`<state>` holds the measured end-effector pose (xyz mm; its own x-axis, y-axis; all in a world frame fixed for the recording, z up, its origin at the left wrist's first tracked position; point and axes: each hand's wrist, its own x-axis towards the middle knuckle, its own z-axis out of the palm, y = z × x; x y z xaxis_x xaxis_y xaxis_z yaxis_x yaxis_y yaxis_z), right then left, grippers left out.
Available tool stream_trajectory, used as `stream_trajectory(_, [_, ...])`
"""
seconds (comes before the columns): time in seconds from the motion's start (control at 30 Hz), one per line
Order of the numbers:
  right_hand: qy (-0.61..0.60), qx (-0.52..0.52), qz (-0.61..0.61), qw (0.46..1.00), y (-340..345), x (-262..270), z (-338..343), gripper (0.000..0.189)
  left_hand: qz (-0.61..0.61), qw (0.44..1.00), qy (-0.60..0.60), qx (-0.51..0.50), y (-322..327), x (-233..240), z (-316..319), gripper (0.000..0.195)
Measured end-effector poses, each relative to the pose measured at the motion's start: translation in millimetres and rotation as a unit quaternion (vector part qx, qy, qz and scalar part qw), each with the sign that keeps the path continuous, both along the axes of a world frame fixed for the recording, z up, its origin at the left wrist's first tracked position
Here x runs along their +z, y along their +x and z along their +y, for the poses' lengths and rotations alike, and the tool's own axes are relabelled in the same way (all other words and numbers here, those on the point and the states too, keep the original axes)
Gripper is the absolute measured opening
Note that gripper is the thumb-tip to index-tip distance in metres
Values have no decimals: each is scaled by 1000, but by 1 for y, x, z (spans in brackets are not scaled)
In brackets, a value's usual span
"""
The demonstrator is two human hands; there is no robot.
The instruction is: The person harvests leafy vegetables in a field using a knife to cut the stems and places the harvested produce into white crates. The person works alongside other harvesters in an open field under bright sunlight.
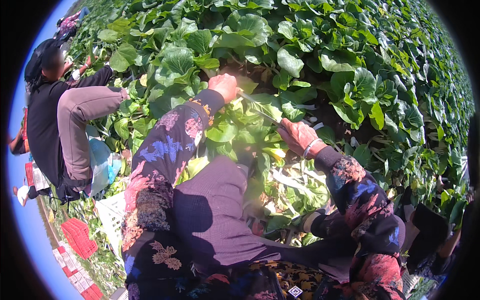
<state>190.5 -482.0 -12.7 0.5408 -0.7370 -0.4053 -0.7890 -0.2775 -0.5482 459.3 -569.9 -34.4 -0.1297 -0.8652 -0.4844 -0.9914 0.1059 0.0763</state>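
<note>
My left hand [224, 87] is closed among the leaves, and a pale leaf stalk [244, 96] comes out beside its fingers. A knife is held in my right hand [298, 135], its narrow metal blade [265, 115] pointing up and left towards the stalk. Whether the blade touches the stalk cannot be made out. Broad green leaves [222, 131] of a leafy vegetable like bok choy lie just below my left hand. Cut leaves and pale stalks [296, 183] are strewn on the ground below my right hand, near my shoe.
Dense rows of leafy green plants [360, 60] spread ahead and right. A person in dark clothing [47, 120] crouches close on my left; another person [427, 232] is low at the right. Behind my left side are a white crate [112, 213], a red crate [78, 238] and stacked crates [77, 273].
</note>
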Motion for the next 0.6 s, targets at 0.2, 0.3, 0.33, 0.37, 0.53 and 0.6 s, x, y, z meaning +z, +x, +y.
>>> stream_trajectory(0.2, [47, -41, -116, 991, 82, -59, -43, 29, -192, 977, 69, -67, 85, -42, 4, 37])
stream_trajectory(0.3, [11, -7, -192, 981, 130, -92, -56, 30, -290, 947, 20, -139, 103, -46, 16, 47])
stream_trajectory(0.33, [27, -10, -189, 982, 141, -101, -56, 31, -280, 952, 8, -127, 107, -47, 18, 50])
stream_trajectory(0.37, [112, -72, -162, 978, 152, -110, -55, 32, -292, 947, -4, -138, 110, -47, 24, 52])
stream_trajectory(0.53, [148, -133, -117, 973, 192, -150, -43, 37, -257, 957, -46, -125, 124, -51, 39, 34])
stream_trajectory(0.6, [163, -137, -115, 970, 205, -163, -40, 38, -242, 960, -59, -125, 128, -54, 43, 23])
